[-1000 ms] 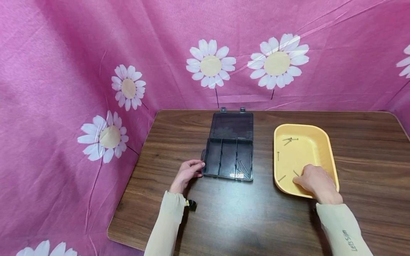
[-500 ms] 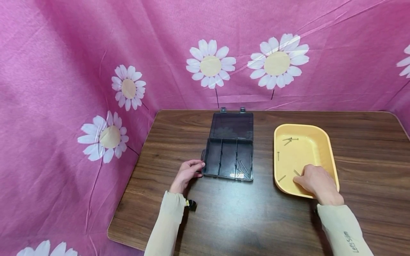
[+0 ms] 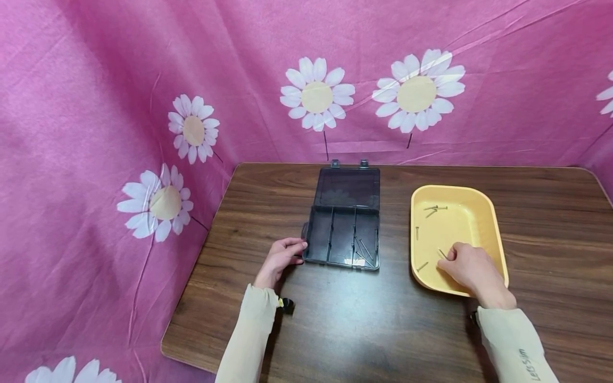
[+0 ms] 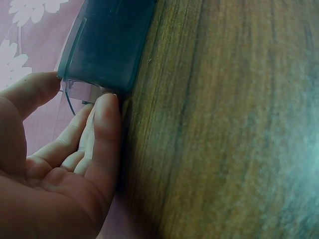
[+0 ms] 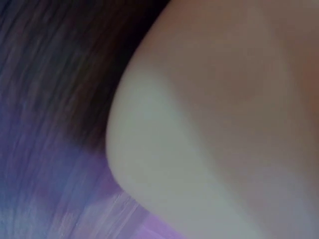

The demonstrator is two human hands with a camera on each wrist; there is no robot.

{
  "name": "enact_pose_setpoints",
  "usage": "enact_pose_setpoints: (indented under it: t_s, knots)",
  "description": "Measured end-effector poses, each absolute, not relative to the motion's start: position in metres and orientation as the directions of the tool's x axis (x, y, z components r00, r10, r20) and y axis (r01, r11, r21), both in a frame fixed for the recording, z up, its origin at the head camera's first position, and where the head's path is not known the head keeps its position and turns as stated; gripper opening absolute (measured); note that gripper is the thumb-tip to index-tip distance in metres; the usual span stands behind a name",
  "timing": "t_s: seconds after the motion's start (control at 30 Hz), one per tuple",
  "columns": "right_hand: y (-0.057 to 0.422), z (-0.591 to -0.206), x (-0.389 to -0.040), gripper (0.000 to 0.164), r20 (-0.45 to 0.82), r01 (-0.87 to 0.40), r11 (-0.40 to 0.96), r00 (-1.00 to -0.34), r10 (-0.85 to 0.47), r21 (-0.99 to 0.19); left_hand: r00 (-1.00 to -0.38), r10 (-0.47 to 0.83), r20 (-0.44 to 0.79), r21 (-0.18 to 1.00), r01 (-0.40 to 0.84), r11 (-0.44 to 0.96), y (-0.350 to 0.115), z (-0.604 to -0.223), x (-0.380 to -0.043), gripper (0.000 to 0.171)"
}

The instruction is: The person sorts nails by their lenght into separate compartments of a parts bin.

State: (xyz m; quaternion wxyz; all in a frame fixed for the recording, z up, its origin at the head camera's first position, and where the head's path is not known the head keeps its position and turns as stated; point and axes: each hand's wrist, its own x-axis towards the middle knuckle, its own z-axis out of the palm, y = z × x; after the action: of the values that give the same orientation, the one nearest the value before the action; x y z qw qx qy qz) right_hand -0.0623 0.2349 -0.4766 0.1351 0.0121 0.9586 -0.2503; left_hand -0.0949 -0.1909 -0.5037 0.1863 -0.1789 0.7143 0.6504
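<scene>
A dark translucent compartment box [image 3: 341,234] stands with its lid [image 3: 347,187] folded back. Several screws [image 3: 365,249] lie in its right compartment. My left hand [image 3: 280,260] grips the box's left side, thumb at the upper rim and fingertips low against the wall, as the left wrist view shows. On the right, my right hand [image 3: 471,268] reaches into a yellow tray [image 3: 452,229]. Thumb and index finger pinch a screw [image 3: 442,253], its end sticking out past the fingertips. The right wrist view holds only blurred skin [image 5: 224,124].
More screws lie in the tray: a small cluster [image 3: 435,209] at the back, one by the left wall [image 3: 417,233] and one near the front left corner [image 3: 422,266]. A pink flowered cloth [image 3: 249,80] hangs behind the wooden table [image 3: 354,330].
My right hand has lifted slightly in the tray, and the pinched screw has shifted up with it. My left hand stays at the box.
</scene>
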Motion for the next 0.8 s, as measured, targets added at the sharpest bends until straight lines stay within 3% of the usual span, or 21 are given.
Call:
enact_pose_setpoints:
  t_s: [0.8]
  knots:
    - [0.23, -0.466, -0.061, 0.007, -0.018, 0.005, 0.829, -1.0, -0.005, -0.56, -0.876, -0.009, -0.483, 0.873, -0.482, 0.073, -0.19, -0.505, -0.094, 0.032]
